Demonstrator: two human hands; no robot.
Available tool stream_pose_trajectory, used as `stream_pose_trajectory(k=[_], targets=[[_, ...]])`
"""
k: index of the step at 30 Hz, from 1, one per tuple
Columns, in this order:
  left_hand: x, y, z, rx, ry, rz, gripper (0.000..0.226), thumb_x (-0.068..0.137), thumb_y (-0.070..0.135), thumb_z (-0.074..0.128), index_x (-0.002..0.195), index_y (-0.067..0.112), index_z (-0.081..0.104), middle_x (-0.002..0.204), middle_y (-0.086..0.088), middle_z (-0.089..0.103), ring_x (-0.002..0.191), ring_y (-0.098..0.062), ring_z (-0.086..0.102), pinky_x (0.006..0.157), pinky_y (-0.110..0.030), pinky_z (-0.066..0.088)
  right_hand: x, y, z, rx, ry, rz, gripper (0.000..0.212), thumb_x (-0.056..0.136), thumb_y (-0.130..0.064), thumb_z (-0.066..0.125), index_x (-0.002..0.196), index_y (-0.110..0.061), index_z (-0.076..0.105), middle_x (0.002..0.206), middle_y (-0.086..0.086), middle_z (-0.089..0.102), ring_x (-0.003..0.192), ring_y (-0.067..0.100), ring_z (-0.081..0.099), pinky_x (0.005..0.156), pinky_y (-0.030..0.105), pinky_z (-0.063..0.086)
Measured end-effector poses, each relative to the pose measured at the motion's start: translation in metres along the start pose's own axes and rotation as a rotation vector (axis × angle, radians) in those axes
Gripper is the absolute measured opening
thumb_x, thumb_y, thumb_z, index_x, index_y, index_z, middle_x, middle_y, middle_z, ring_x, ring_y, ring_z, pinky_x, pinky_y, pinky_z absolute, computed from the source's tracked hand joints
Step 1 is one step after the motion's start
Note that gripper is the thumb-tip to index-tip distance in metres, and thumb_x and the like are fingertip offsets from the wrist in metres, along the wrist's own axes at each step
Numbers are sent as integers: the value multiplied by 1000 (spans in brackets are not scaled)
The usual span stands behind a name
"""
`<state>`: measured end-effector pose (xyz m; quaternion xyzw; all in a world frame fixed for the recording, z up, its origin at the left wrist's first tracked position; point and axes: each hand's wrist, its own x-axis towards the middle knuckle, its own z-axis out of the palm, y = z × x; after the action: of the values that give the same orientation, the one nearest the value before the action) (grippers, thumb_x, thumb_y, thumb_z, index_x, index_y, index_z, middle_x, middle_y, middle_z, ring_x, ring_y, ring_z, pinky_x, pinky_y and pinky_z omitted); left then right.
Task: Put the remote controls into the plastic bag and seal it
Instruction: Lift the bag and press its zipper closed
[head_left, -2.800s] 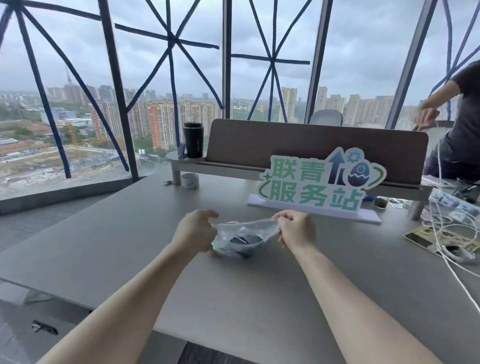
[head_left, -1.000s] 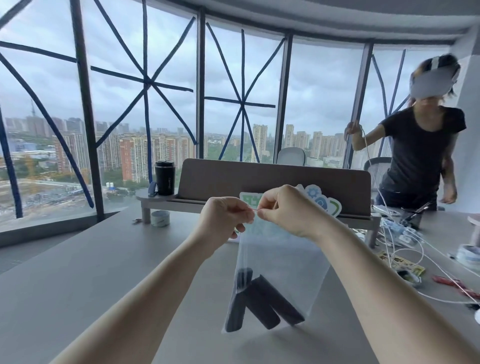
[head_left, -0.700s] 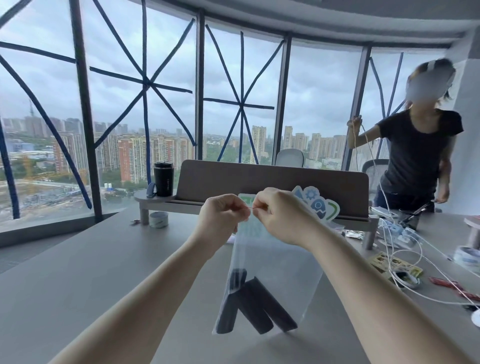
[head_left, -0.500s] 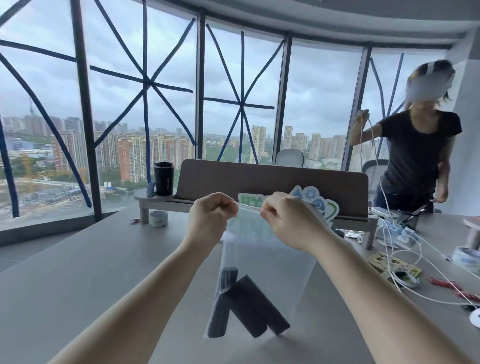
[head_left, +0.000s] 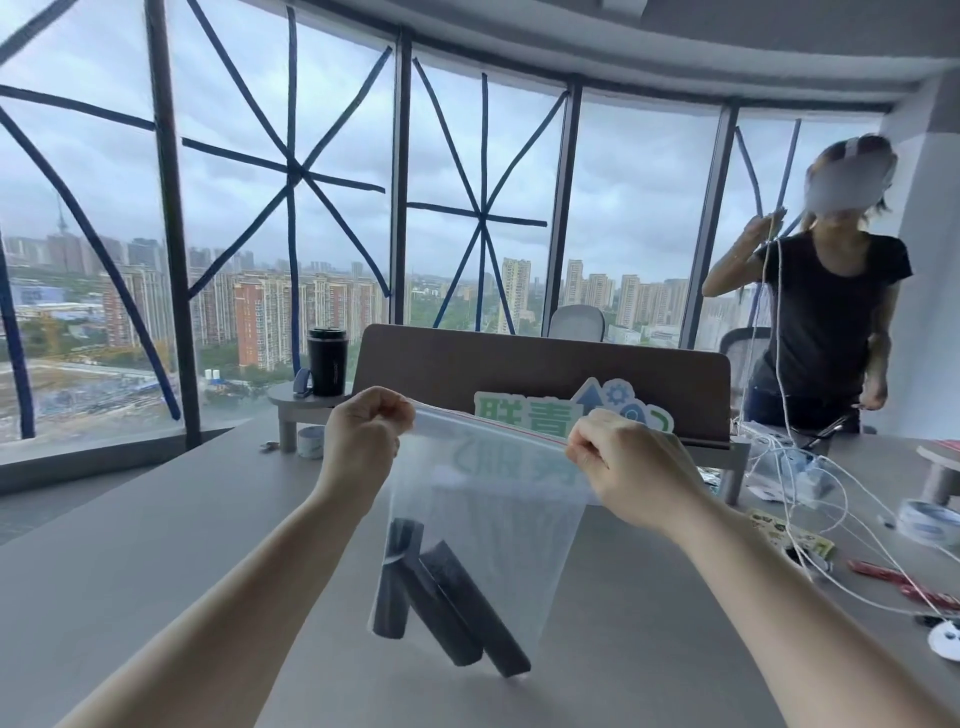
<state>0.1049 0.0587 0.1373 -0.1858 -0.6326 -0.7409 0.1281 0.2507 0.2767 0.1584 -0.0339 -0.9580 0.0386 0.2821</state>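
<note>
Both hands, left (head_left: 363, 436) and right (head_left: 623, 467), pinched on plastic bag (head_left: 488, 499) top corners; remote controls (head_left: 441, 597) inside; seal seemingly closed.

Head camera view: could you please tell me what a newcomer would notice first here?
A clear plastic bag hangs mid-frame above the grey table, its top edge pinched by the left hand and right hand. Dark remote controls lie slanted at its bottom. Behind, blue tape crosses the windows, upper left.
</note>
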Motion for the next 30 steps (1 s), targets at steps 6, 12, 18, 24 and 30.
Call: stream_pose_trajectory(k=[6,12,18,24,30], targets=[[3,3,-6,-38,26,-19,27,79,-8,58,61,13,61,42,11,51,40,-11,32,36,-16,27,0,-7,-11,-20,27,3,24,98,-37,47,78,-24,51,85,-13,51,76,17,48,70,34,41],[10,7,-14,-80,20,-28,20,80,-8,56,69,8,61,65,-9,50,39,-12,30,39,-17,24,8,-16,-22,-7,85,24,27,97,-40,50,83,-18,58,82,-12,48,70,21,45,67,33,38],[22,-23,-35,83,-43,-77,20,86,1,55,72,14,59,72,-2,60,44,-11,55,47,-24,44,34,-14,23,241,110,85,25,92,-36,61,75,-18,63,58,-8,58,62,17,57,65,36,50],[95,-55,-48,39,28,-182,24,90,-2,46,75,15,55,80,-4,59,58,-18,63,55,-30,55,128,-34,84,452,117,209,23,91,-32,59,72,-21,65,55,-4,71,64,13,65,74,40,57],[170,-66,-81,-75,109,-125,26,90,-5,45,76,14,54,82,-8,60,71,-22,63,73,-35,57,201,-64,123,561,227,111,20,93,-30,60,78,-19,68,68,-7,75,52,3,59,67,34,56]])
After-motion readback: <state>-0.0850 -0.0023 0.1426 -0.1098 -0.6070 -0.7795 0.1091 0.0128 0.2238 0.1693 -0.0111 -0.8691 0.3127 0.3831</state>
